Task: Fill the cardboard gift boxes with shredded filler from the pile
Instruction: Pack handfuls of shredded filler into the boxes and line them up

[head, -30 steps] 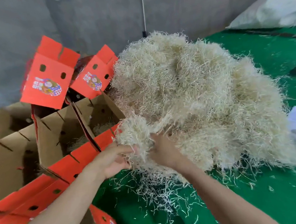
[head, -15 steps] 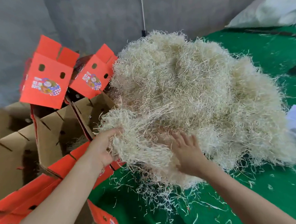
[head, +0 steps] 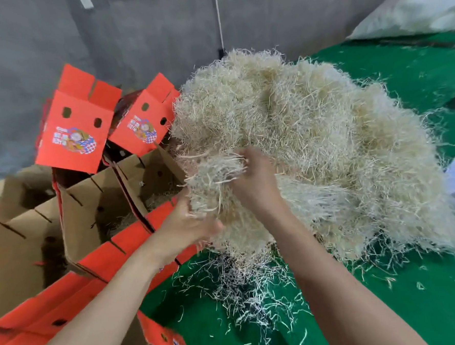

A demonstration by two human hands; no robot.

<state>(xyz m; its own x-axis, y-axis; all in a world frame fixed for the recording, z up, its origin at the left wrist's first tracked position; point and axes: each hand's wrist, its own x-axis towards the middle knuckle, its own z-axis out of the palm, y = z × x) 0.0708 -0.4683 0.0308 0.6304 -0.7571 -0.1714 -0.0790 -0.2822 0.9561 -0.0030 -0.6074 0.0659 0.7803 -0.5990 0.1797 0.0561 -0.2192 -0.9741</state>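
**Item: filler pile** (head: pixel 312 140). Pale shredded strands heaped high on the green surface (head: pixel 389 303). The pile's left flank reaches the surface's left edge and touches a flap of the nearest box (head: pixel 152 177).

**Loose strands** (head: pixel 241 286). Scattered on the surface at the pile's near foot, between the two forearms.

**Boxes** (head: pixel 73 235). Red outside and brown inside, clustered off the left edge with their flaps up. A little filler seems to lie in the bottom of the nearest; how full the others are cannot be told. Two red boxes (head: pixel 72 131) stand tilted behind them.

**Left hand** (head: pixel 187 228). At the pile's lower left edge, fingers curled into the strands and gripping a tuft (head: pixel 213 178) from below.

**Right hand** (head: pixel 256 184). Just beside it and higher, fingers hooked into the same tuft from above.

**Handling (judged).**
- Very light, soft and springy, and not fragile.
- The strands tangle, so a clump drags its neighbours along and sheds loose bits.
- Best taken at the pile's box-side flank, with a deep two-handed grab: one hand under, one over.
- Pull the clump free, then carry it across the left edge and keep it compressed.
- A shallow pinch would probably bring only a few strands.

**Also present.** A pale sack (head: pixel 419 8) past the far right corner.
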